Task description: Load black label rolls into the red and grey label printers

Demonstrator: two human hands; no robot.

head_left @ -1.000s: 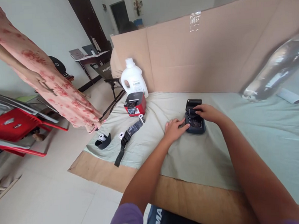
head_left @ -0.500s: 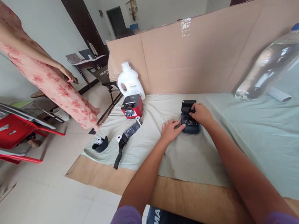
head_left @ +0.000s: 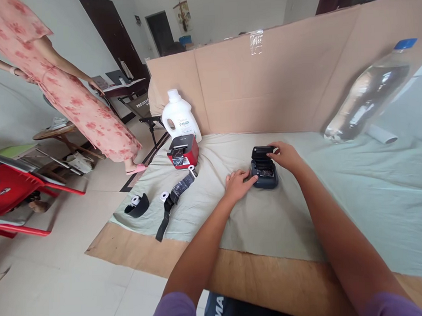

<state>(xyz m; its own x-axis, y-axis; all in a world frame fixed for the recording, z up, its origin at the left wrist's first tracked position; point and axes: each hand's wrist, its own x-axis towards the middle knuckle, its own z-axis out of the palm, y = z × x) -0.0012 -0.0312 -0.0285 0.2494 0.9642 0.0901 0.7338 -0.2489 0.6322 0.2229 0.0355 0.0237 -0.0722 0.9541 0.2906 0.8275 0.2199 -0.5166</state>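
On the pale green cloth [head_left: 292, 224], in front of the cardboard wall [head_left: 250, 94], the dark device [head_left: 265, 182] stands with its lid [head_left: 259, 151] raised. Left hand [head_left: 238, 185]: unclenched, fingers and thumb at the device's left side. Right hand [head_left: 286, 157]: fingertips at the lid's right edge; pinching or only touching, cannot tell. Risk 1: sideways force on the lid could strain its join. Risk 2: wrinkled cloth could let the device skid if left-hand bracing is light. Risk 3: a slipped lid could nip fingertips.
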